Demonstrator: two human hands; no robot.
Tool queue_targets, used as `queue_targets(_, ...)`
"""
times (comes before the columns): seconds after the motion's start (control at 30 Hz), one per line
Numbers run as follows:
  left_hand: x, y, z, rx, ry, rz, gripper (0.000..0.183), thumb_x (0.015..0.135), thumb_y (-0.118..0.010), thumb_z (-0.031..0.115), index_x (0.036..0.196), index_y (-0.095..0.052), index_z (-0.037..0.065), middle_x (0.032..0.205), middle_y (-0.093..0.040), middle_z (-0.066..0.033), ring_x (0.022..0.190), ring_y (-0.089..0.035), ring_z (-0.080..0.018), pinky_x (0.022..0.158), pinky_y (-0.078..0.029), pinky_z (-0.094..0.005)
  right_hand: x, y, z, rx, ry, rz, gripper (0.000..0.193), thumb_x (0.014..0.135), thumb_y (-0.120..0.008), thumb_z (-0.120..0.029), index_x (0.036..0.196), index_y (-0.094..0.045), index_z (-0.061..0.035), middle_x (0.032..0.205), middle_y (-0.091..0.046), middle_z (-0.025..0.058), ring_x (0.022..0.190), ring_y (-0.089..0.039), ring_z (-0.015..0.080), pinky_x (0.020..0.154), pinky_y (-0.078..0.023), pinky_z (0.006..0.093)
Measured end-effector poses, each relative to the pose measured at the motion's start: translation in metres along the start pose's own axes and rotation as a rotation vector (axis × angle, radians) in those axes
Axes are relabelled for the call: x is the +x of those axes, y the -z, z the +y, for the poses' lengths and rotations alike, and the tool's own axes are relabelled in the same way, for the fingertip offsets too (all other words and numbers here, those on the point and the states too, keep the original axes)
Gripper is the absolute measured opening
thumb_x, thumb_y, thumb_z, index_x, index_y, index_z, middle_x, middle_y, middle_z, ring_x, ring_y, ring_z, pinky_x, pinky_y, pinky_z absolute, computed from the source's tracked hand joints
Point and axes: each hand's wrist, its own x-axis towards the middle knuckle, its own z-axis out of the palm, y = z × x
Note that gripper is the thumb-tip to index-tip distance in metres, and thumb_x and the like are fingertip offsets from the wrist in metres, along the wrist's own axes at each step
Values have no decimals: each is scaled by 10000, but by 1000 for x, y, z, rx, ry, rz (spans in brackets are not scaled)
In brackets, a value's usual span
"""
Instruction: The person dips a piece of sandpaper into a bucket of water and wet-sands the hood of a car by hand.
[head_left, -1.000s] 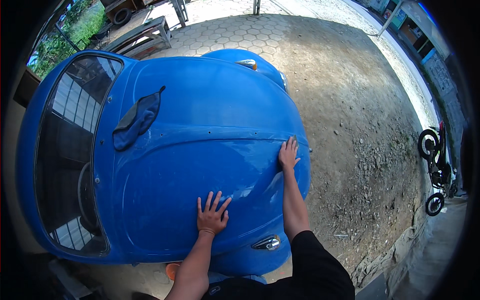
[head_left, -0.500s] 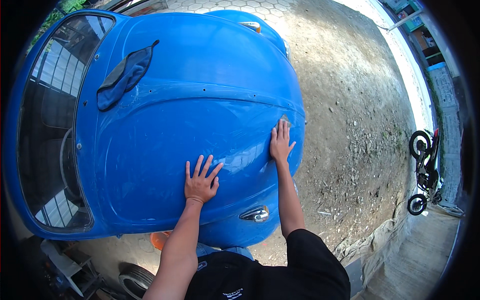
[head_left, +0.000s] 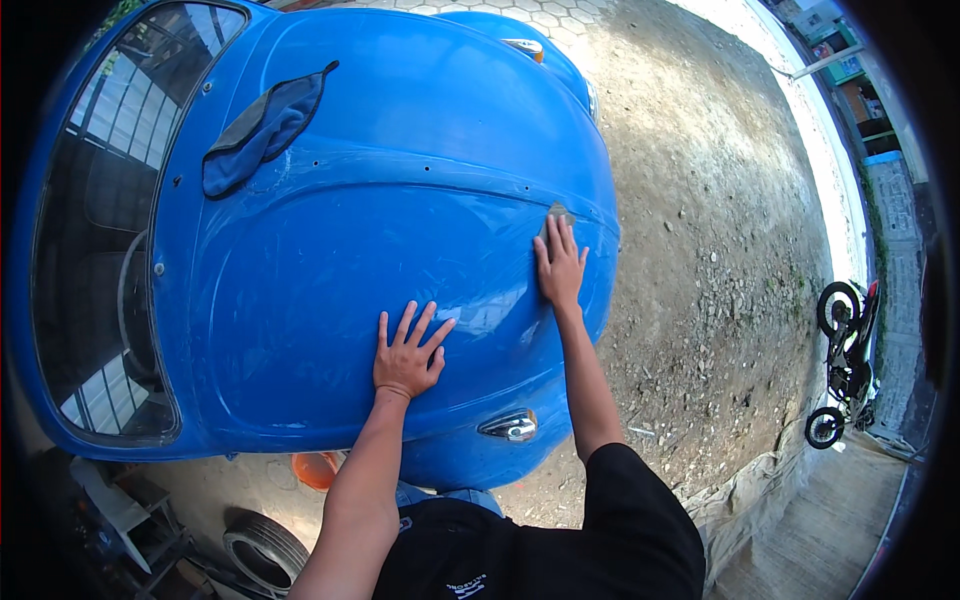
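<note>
A blue car hood (head_left: pixel 330 270) with dull, scuffed paint spreads below me. My left hand (head_left: pixel 407 362) rests on it, palm down and fingers spread, holding nothing. Farther right, near the hood's front end, my right hand (head_left: pixel 563 270) lies with its fingers fairly straight over a small grey-brown sheet that looks like sandpaper (head_left: pixel 560 212). It pins the sheet against the paint; part of it shows past the fingertips and the remainder is hidden. A dark blue and grey cloth (head_left: pixel 262 135) lies crumpled at the far left of the hood, by the windshield.
The windshield (head_left: pixel 120 240) curves along the left. A chrome-trimmed lamp (head_left: pixel 513 426) sits on the near fender. Below the car are an orange bucket (head_left: pixel 316 470) and a loose tire (head_left: pixel 262 552). Gravelly ground (head_left: pixel 710 240) stretches right, toward a parked motorcycle (head_left: pixel 845 365).
My right hand has slid slightly away from me and left across the hood, and the sheet moved with it. My left hand stays spread on about the same spot. The view has shifted a little.
</note>
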Motion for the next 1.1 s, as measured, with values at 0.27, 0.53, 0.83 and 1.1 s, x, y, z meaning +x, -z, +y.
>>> queue_targets(0.27,-7,-1,-3,-1,5,1,504,929,-474,348,1426,-479,432,1585,-340,22,1484,-251,-232,1215,-100,-593,-14,-16,-48,320,161,82,373,934,-596,-136,1306,-614,-117,1386,-579,120,1321,-493,361,1105,-384,454)
queue_targets(0.53,7,2,8,10,-6,-18,524,938,-477,365,1450,-426,465,1592,-323,47,1484,-251,-220,1214,-121,-589,33,-19,-15,221,-144,335,254,944,-599,-144,1186,-671,-111,1264,-663,88,1236,-574,337,1096,-374,515)
queue_targets(0.83,2,-3,0,35,12,-9,520,918,-491,356,1432,-466,435,1585,-340,21,1479,-265,-231,1211,-110,-599,44,-24,-84,242,270,239,139,892,-644,-129,1022,-692,-114,1054,-709,37,1029,-652,259,1054,-418,508)
queue_targets(1.1,-6,2,-4,31,13,-8,523,921,-492,360,1435,-455,456,1584,-341,26,1476,-270,-231,1207,-115,-603,34,-26,-118,146,523,225,210,857,-650,-102,1057,-704,-137,961,-678,56,962,-645,241,950,-468,410)
